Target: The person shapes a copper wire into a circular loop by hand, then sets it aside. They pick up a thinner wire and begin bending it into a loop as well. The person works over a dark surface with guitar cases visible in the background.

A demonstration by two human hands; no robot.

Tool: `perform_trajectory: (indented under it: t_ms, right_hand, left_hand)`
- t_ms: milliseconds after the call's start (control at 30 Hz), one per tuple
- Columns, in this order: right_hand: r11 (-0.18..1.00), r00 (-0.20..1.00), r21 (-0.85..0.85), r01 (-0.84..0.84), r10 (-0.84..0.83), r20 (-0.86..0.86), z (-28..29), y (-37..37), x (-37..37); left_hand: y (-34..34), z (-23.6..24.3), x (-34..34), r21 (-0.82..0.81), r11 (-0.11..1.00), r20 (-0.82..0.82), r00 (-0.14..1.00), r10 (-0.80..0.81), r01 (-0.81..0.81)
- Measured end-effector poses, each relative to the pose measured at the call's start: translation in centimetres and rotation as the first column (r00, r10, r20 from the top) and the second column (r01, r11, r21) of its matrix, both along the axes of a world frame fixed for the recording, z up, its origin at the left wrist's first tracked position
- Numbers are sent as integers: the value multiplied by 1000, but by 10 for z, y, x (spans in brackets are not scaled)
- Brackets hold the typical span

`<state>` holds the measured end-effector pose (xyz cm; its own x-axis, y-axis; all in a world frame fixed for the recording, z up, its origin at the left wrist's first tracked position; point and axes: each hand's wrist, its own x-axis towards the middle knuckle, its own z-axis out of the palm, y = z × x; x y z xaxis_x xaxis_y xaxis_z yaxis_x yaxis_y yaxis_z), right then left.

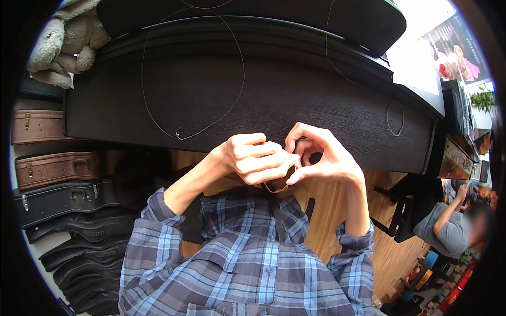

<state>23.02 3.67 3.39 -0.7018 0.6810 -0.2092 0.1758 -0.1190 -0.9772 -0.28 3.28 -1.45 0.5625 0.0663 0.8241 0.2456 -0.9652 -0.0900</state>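
Note:
Both hands meet in front of my chest, just off the near edge of a black wood-grained tabletop (200, 95). A thin copper-coloured wire string (276, 190) is bent into a small loop that hangs below the fingers. My left hand (254, 159) is curled closed around part of it. Thumb and fingers of my right hand (329, 158) curve in from the other side and pinch the string close to the left fingertips. The exact pinch point is partly hidden. On the tabletop lies a large loose loop of silvery wire string (244, 68), with a tiny bright end near the front edge.
A small coiled string (387, 113) lies at the tabletop's right, and another thin strand (328, 47) trails over the raised back ledge. Plush toys (79, 37) sit far left. Brown instrument cases (58, 171) and black ones are stacked below. Another person (448, 229) is at the right.

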Motion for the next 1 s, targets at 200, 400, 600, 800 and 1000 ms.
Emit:
perform_trajectory:
  t_ms: [200, 400, 600, 800, 1000]
  right_hand:
    - [996, 996, 11, -91, 91, -22, -6, 4, -2]
    - [998, 999, 41, -49, 49, -9, -3, 4, -4]
    - [991, 998, 132, 7, -15, 59, 5, 2, -4]
    - [973, 971, 170, 157, -183, 155, 13, -8, -7]
    - [946, 936, 190, 263, -298, 187, 22, -16, -12]
  left_hand:
    - [-1, 1, 1, -1, 1000, 12, 1000, -28, 28]
    - [-1, -2, 2, -43, 999, -33, 999, -4, 3]
    - [-1, -2, 3, -62, 997, -64, 997, 32, -36]
    - [2, -1, 5, -91, 994, -43, 998, 49, -53]
    - [3, 0, 6, -111, 992, -35, 998, 55, -59]
